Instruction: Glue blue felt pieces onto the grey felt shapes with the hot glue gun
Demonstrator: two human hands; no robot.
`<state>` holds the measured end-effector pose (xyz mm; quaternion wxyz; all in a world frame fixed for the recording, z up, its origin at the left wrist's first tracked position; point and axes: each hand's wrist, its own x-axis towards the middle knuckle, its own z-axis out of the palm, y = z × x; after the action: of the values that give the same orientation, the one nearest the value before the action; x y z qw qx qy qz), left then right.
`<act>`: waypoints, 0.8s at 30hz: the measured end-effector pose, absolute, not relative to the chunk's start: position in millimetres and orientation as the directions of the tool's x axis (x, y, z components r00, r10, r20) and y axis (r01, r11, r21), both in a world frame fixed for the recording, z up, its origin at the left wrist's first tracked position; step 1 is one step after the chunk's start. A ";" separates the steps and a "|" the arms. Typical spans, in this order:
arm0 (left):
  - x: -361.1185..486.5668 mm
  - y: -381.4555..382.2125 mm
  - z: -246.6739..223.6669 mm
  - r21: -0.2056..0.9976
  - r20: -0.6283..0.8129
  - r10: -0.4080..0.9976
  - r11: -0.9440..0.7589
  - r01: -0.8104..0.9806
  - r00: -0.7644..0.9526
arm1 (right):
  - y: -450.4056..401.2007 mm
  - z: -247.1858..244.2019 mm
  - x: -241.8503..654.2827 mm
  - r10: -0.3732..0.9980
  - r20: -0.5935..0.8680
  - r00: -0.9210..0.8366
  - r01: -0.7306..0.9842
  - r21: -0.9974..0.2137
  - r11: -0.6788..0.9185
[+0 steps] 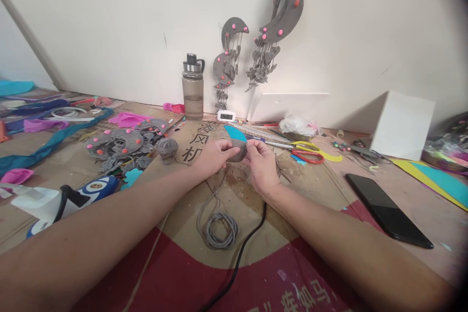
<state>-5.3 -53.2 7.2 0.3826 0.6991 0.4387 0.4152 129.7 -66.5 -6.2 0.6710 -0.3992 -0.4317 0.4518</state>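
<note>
My left hand point(215, 157) pinches the left edge of a crescent-shaped piece, which shows blue point(235, 133) at its upper tip and grey point(238, 155) lower down. On its right edge, the fingers of my right hand point(260, 163) are closed. Below both hands, a loose coil of grey yarn point(221, 231) lies on the cardboard, one strand running up toward the piece. To the left of my left hand sits a ball of grey yarn point(168, 149). Scissors point(307, 152) with yellow and red handles lie to the right of my right hand.
A black cable point(243, 248) crosses the cardboard. Left are a blue and white glue gun point(80, 197) and grey crescents with pink dots point(117, 144). A water bottle point(193, 90) and small clock point(226, 116) stand behind. A phone point(385, 209) lies right; grey crescent mobiles point(288, 14) hang above.
</note>
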 end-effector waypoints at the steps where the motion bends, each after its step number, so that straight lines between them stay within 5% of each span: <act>1: -5.7 -53.0 6.8 0.908 0.226 0.932 -0.307 0.286 0.283 | -66.2 -7.0 129.6 0.950 0.222 0.220 -0.257 -0.926 0.276; 12: -6.6 -41.3 -5.5 0.975 0.207 0.901 -0.224 0.001 0.381 | -65.5 -12.6 130.2 0.942 0.256 0.219 -0.200 -0.933 0.300; 24: -4.8 -49.0 5.2 0.951 0.178 0.939 -0.241 0.194 0.294 | -67.8 -8.4 128.7 0.953 0.214 0.215 -0.271 -0.924 0.269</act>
<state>-4.8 -49.0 5.2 0.4472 0.6688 0.4235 0.4165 128.7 -67.8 -8.4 0.6707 -0.3968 -0.4295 0.4563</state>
